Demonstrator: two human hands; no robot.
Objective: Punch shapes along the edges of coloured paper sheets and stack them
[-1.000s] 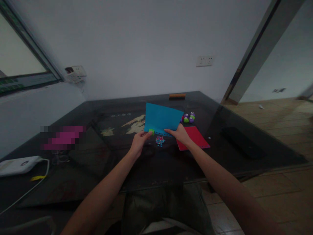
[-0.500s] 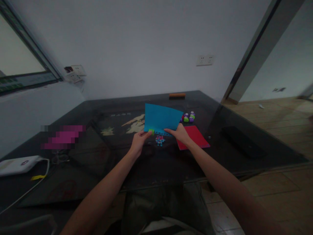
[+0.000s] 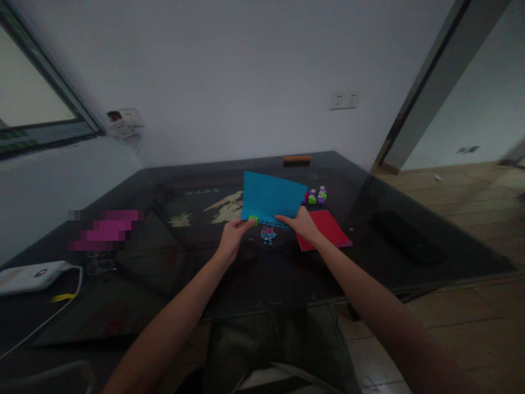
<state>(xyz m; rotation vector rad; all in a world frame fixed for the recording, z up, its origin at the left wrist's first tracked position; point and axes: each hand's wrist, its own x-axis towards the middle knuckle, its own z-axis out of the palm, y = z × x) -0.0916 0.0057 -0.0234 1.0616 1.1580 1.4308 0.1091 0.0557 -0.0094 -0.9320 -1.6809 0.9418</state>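
Note:
A sheet of blue paper is held up above the table, with a row of small holes along its lower edge. My right hand pinches its lower right part, thumb on the near face. At the lower left corner, my left hand is closed round a small green hole punch, which sits against the paper's edge. Below the paper, a little heap of red and blue paper bits lies on the tabletop. A sheet of red paper rests flat by my right forearm.
Several purple and green round figures with eyes stand behind the red paper. A brown roll lies at the table's far edge. A black case is at right; a white device with a cable sits at left.
The blue paper's upper left corner has risen very slightly. Both hands keep their grip in nearly the same place.

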